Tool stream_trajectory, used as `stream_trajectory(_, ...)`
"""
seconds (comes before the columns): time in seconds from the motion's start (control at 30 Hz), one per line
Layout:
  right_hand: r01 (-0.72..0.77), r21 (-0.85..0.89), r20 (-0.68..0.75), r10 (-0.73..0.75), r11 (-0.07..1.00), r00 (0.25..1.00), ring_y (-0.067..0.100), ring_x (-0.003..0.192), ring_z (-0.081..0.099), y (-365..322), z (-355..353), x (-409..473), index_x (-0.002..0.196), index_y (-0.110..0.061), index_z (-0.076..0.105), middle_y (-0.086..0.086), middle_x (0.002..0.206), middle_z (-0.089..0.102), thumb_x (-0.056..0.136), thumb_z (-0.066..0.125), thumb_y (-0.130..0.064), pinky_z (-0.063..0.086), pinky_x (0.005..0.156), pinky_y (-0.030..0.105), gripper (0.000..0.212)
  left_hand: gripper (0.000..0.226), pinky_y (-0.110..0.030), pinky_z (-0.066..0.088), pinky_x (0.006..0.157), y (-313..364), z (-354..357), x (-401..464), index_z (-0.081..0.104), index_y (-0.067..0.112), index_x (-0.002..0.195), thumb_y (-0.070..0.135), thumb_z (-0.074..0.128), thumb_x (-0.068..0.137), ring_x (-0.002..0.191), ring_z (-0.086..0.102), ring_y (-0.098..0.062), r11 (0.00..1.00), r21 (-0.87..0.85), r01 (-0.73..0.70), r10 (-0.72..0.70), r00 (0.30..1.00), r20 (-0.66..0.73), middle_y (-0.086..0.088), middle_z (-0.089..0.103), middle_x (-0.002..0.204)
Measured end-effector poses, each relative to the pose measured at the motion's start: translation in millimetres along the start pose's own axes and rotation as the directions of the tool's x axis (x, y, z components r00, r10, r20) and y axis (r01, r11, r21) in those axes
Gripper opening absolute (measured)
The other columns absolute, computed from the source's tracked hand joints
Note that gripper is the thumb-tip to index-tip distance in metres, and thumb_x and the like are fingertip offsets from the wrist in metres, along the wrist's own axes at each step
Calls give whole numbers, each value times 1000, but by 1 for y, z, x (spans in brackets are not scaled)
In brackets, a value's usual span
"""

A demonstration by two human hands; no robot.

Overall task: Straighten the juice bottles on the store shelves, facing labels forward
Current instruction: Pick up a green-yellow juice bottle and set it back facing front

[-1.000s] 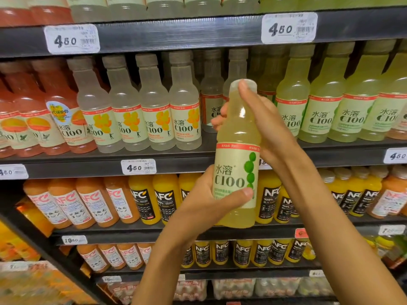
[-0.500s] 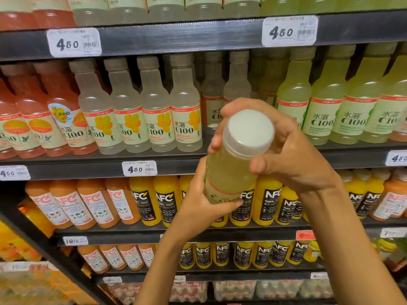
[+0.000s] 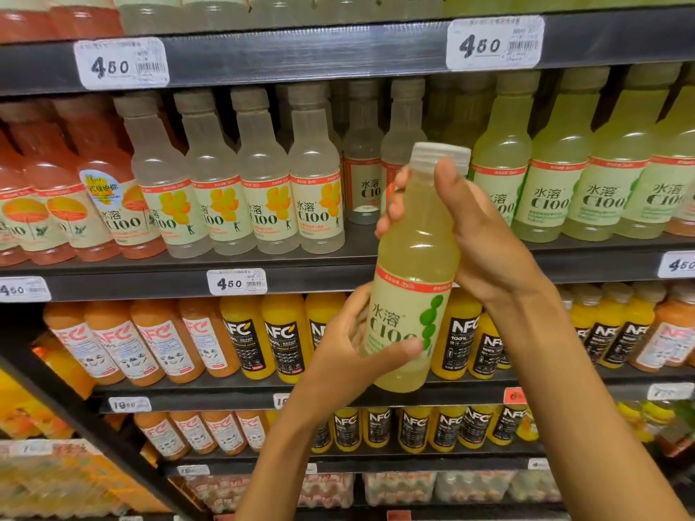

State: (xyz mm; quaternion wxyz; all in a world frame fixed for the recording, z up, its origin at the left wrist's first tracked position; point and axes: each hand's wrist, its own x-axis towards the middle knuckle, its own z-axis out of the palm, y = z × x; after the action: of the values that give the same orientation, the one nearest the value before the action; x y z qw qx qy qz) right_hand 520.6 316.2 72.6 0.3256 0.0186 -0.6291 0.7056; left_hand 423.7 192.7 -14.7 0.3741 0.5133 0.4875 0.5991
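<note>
I hold a pale green C100 juice bottle [image 3: 411, 272] nearly upright in front of the shelves, its label with green dots facing me. My left hand [image 3: 349, 355] grips its lower body, thumb across the label. My right hand [image 3: 477, 235] grips the neck and shoulder, thumb up by the white cap. Behind the bottle, a gap shows in the front row of the middle shelf [image 3: 338, 283], where two bottles [image 3: 363, 171] stand further back, one label turned sideways.
Yellow-label C100 bottles [image 3: 259, 193] stand left of the gap, green-label ones [image 3: 556, 174] to the right, orange ones [image 3: 75, 197] at far left. NFC juice bottles [image 3: 282, 332] fill the shelves below. Price tags [image 3: 237, 282] hang on the shelf edges.
The bottle, tipped cap-first toward me half a second ago, is back upright with its label facing me. Both hands stayed on it, and it sits slightly right of where it was.
</note>
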Motion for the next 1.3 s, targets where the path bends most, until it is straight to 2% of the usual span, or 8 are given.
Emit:
stream_trajectory(0.17,-35,52,-120,41,998,992,18,85,67,-1,-4,4,109,-10,60,4,88,69,85,47,-51,55,75,33,48,51,-22,54,75,-3,6,-2,58,34,116,54,65,70,101,68,-14,996,-81,46,-50,997,-51,4,71,110)
stream_trajectory(0.27,-34,144,-130,53,989,990,18,86,69,-1,-4,7,117,-8,56,6,97,70,92,43,-46,57,75,34,48,85,-32,54,81,-3,11,-3,57,30,125,78,67,56,106,66,-20,966,-198,165,-170,985,-7,-3,69,116)
stream_trajectory(0.43,-82,324,-84,115,942,990,19,69,65,3,-2,8,117,-9,48,5,78,64,91,47,-43,56,73,35,43,77,-43,53,90,-3,16,-1,60,30,124,80,57,65,107,65,-22,956,-203,212,-204,977,60,-6,66,121)
stream_trajectory(0.57,-13,88,-246,35,996,969,21,69,66,-2,-5,6,109,-13,53,5,77,64,94,52,-38,55,66,32,29,51,-7,49,72,0,11,0,62,45,109,74,42,72,96,64,7,997,-16,71,-72,995,-69,25,69,102)
stream_trajectory(0.67,-27,-71,-293,5,997,956,20,76,69,-2,-1,7,108,-19,54,4,80,68,92,56,-39,55,64,32,26,39,1,44,64,1,18,4,54,41,105,65,44,77,89,60,18,998,-11,61,-62,997,-40,39,65,92)
stream_trajectory(0.87,-91,-15,-187,86,996,979,22,87,71,-1,-4,9,114,-11,56,6,88,72,93,52,-38,57,68,29,34,65,-36,54,80,-4,20,7,64,32,118,77,50,73,92,69,-20,966,-237,102,-115,992,-43,-5,71,108)
stream_trajectory(1.0,-121,125,-80,132,985,988,23,84,70,8,-1,9,118,-11,53,9,87,71,93,48,-38,57,78,36,37,68,-37,55,71,-2,20,5,56,19,129,69,39,85,83,68,-23,897,-418,146,-137,989,52,-12,69,102)
stream_trajectory(1.3,-8,70,-61,12,998,998,21,75,67,6,5,7,118,-11,52,6,79,66,93,48,-33,56,66,30,33,89,-55,36,107,-6,8,5,52,22,133,81,56,65,120,57,-30,972,-200,125,-132,991,-21,-10,62,127)
